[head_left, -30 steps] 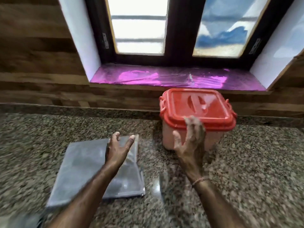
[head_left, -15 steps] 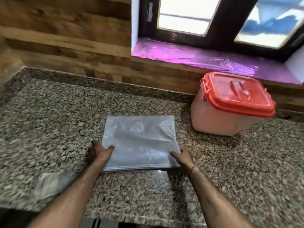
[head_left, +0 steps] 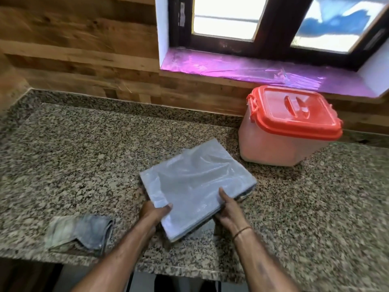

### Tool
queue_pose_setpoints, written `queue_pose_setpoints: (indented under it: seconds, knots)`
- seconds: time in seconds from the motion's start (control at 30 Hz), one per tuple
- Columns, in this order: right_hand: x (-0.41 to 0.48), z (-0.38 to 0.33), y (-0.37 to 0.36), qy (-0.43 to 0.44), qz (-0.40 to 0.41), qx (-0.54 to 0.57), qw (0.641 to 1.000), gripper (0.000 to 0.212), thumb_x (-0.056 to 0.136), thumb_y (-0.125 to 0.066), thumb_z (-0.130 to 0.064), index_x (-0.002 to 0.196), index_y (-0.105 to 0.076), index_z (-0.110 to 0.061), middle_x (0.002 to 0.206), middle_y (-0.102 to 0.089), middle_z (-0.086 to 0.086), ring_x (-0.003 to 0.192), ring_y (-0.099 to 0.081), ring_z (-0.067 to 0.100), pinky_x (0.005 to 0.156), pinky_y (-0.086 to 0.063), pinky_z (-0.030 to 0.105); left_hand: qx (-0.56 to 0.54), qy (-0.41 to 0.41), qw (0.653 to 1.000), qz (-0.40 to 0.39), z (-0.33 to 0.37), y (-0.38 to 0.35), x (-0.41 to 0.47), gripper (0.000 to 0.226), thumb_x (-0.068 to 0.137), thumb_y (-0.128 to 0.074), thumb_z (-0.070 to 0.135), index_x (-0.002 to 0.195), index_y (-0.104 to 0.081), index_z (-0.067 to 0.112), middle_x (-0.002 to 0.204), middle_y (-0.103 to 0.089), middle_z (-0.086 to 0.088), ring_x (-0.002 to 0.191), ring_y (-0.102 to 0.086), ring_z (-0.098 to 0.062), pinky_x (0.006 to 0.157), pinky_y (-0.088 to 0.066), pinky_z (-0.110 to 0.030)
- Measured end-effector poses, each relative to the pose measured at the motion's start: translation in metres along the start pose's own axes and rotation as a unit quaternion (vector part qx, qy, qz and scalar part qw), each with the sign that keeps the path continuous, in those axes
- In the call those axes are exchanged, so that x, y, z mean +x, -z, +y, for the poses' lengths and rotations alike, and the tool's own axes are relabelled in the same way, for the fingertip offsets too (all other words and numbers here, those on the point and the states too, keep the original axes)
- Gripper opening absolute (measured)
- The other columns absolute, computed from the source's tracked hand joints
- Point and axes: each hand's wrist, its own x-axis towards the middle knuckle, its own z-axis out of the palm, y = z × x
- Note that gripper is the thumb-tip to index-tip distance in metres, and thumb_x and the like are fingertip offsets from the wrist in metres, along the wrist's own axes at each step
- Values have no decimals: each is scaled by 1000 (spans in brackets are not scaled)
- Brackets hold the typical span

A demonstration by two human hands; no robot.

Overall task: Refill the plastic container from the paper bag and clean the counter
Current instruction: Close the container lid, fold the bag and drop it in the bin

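A flat grey bag [head_left: 193,184] lies on the granite counter [head_left: 84,157], its near end lifted and turned to the left. My left hand [head_left: 154,213] grips its near left corner, thumb on top. My right hand [head_left: 228,209] holds the near right edge, thumb on top and fingers underneath. The plastic container [head_left: 280,142], translucent with a closed red lid [head_left: 294,110], stands at the back right against the wall, apart from the bag.
A crumpled grey cloth [head_left: 82,230] lies near the counter's front edge at left. A wooden wall [head_left: 84,49] and a window sill with purple foil [head_left: 252,70] run behind. The counter's front edge drops off just below my forearms.
Both hands have closed on the bag's near edge and raised and rotated it. A second ago they were in the air near the container. The view has shifted left.
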Motion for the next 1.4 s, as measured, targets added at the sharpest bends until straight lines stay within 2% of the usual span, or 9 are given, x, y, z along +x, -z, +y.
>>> queue_pose_setpoints:
  seconds: [0.1,0.23,0.33,0.43,0.63,0.8,1.07,1.27,1.4]
  knots:
    - [9,13,3,28,41,-60,997,45,87,-75,-2,130,-63,4,123,-72,21,114,-68,39,101,-52,61,8,-4,1000,27,-8,-22,-19,60,75,-87,1,122,-51,12,125,-67,-15,107,-66,-32,96,-54,-45]
    - [2,-12,24,45,70,-225,971,26,95,-63,2,121,-66,5,117,-72,17,107,-69,33,100,-56,47,313,-71,929,182,3,-23,-27,114,68,-91,35,153,-16,24,150,-35,-15,130,-46,-39,103,-46,-53]
    - [6,-29,51,46,26,-303,952,23,99,-59,-4,119,-67,4,114,-74,18,106,-71,35,100,-56,52,423,-107,884,165,14,-25,-29,92,82,-78,46,156,-27,24,158,-30,-13,138,-36,-38,111,-34,-53]
    - [4,-39,71,90,35,-357,929,20,101,-54,-11,114,-68,-3,108,-75,17,99,-72,34,94,-59,51,413,-105,897,118,16,-36,-23,68,89,-70,49,148,-48,22,149,-49,-12,132,-50,-35,111,-38,-53]
    - [5,-59,98,158,32,-464,871,22,99,-55,-19,114,-71,-18,107,-76,3,96,-72,23,91,-60,42,308,-64,939,138,10,-64,-23,30,88,-72,49,92,-66,20,88,-71,-3,76,-64,-22,61,-48,-28]
    - [2,-74,113,175,102,-556,806,28,90,-70,-34,68,-69,-17,71,-73,-5,67,-67,18,62,-48,30,221,-11,965,139,-5,-69,-27,30,89,-76,34,75,-58,15,69,-57,-2,58,-51,-17,50,-37,-23]
    - [-1,-89,99,43,62,-296,952,18,106,-54,-19,96,-64,-8,75,-72,13,47,-69,16,35,-51,21,-20,96,992,78,12,-64,-26,15,101,-61,13,100,-62,-2,58,-70,-19,29,-56,-14,29,-42,-18]
    - [-22,-127,54,118,-13,-233,965,36,99,-61,-44,97,-67,-9,81,-72,15,55,-69,17,48,-59,22,-64,-39,993,89,68,-53,-47,46,81,-78,48,89,-68,4,71,-73,-14,53,-66,-20,48,-58,-26]
    - [-38,-148,33,175,-69,-198,962,33,96,-68,-36,92,-68,-3,94,-68,14,81,-69,24,71,-63,32,-79,-155,977,126,94,-43,-61,26,89,-77,36,81,-69,13,85,-73,-13,71,-70,-22,66,-62,-32]
